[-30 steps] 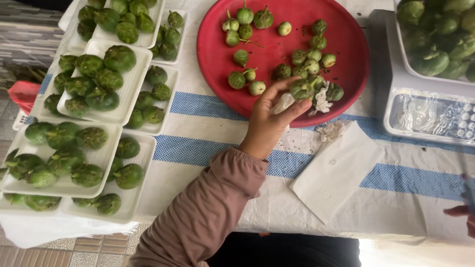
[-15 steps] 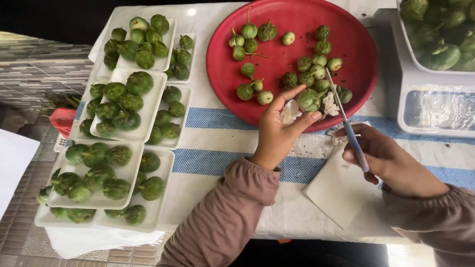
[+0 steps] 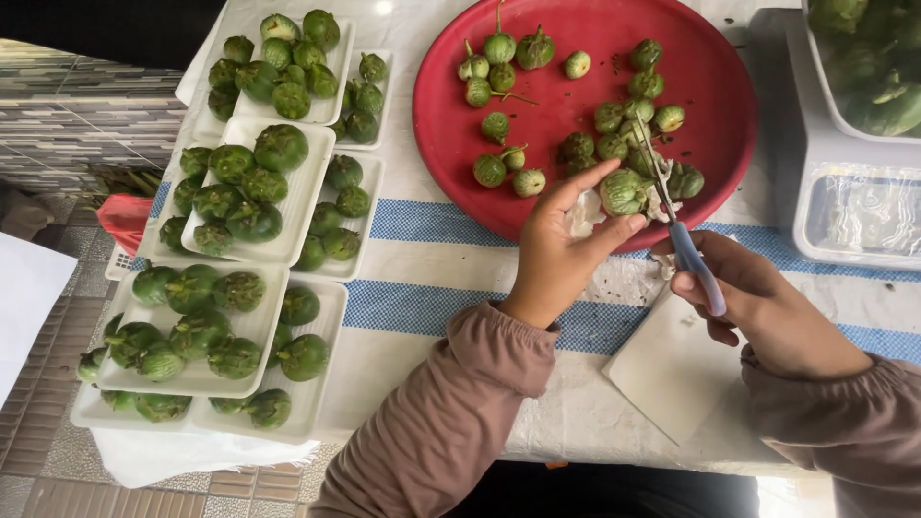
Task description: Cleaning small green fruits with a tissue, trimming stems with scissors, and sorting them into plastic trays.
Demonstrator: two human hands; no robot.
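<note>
Fingers (image 3: 614, 197) of my left hand (image 3: 556, 259) clamp one small green eggplant (image 3: 624, 190) over the red tray (image 3: 720, 86) rim. My right hand (image 3: 767, 307) closes on blue-handled scissors (image 3: 676, 225), blades touching that eggplant's stem end.

Striped cloth (image 3: 432, 307) open between trays (image 3: 307, 317) and hand (image 3: 556, 259).

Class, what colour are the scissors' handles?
Blue scissors, in the right hand; head view.
</note>
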